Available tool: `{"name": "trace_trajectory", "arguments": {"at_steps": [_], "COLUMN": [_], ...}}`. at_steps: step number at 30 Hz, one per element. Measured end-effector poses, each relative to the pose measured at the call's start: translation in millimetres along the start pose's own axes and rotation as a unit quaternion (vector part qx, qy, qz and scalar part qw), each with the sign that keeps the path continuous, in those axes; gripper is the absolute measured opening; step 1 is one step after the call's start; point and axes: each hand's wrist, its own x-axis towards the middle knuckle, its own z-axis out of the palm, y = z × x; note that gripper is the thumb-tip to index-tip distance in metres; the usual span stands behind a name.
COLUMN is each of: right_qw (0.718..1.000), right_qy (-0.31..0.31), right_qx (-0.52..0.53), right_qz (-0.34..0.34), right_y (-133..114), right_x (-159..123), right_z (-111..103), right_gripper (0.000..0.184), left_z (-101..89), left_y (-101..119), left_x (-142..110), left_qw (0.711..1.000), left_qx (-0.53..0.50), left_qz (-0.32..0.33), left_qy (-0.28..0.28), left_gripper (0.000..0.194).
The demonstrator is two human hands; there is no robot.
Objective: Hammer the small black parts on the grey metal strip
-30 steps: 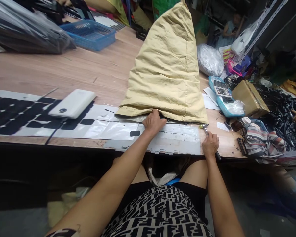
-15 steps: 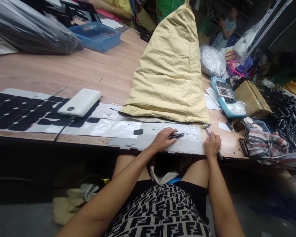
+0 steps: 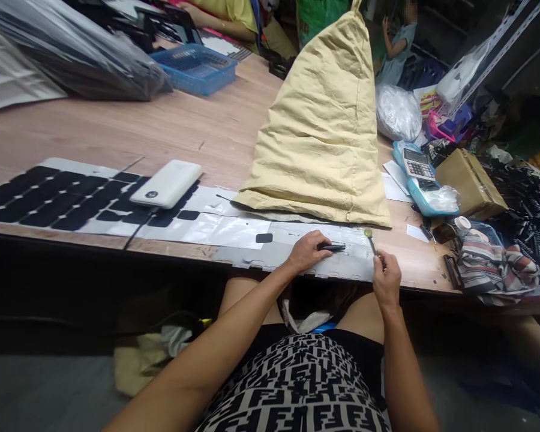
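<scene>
My left hand [image 3: 309, 251] is closed on a slim black piece [image 3: 336, 247], which lies low over a grey board [image 3: 279, 257] at the table's front edge. What exactly the piece is I cannot make out. To its right, my right hand [image 3: 387, 277] grips a small hammer [image 3: 369, 233] by the handle. The hammer's yellowish head points away from me, apart from the black piece; my fist hides most of the handle. One loose black pad [image 3: 264, 238] rests left of my left hand.
A large yellow cloth bag [image 3: 324, 132] stands behind my hands. Leftward are a white power bank [image 3: 167, 183] and a sheet of black pads [image 3: 49, 198]. A calculator [image 3: 418, 165], a cardboard box [image 3: 470, 183] and striped cloth [image 3: 495, 264] crowd the right. Other people are beyond the table.
The view has swung slightly left. The hammer has turned in my right hand, its head now nearer the black piece. My left hand keeps hold of that piece, which now lies more level.
</scene>
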Motion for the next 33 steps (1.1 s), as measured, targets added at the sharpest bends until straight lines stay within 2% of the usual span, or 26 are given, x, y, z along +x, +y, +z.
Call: {"name": "trace_trajectory", "arguments": {"at_steps": [3,7,11,17,25,33], "right_qw": [0.995,0.988,0.987,0.979,0.983,0.988], "right_qy": [-0.058,-0.072,-0.057,-0.040,-0.003,-0.009], "right_qx": [0.075,0.085,0.035,-0.021,-0.006,-0.023], "right_qz": [-0.040,-0.108,-0.148,-0.197,-0.186,-0.156], "right_y": [-23.1,-39.8,-42.9,-34.8,-32.0,-23.2], "right_x": [-16.5,-26.9,-29.0,-33.2,-31.3,-25.1], "right_z": [7.1,18.0,24.9,35.2,31.9,28.4], "right_gripper": [0.035,0.034,0.036,0.037,0.039,0.036], "left_z": [1.4,1.1,0.0,-0.8,0.8,1.2], "left_y": [0.1,0.6,-0.3,-1.3,-2.3,-2.3], "left_x": [0.5,0.1,0.3,2.1,3.0,2.5], "left_qw": [1.000,1.000,1.000,0.999,0.999,0.999], "left_qx": [0.009,0.002,-0.010,-0.012,-0.038,-0.020], "left_qz": [0.007,0.022,0.028,0.040,0.026,0.028], "left_qy": [-0.001,0.001,-0.003,-0.006,0.004,0.004], "left_gripper": [0.018,0.020,0.014,0.007,0.018,0.019]}}
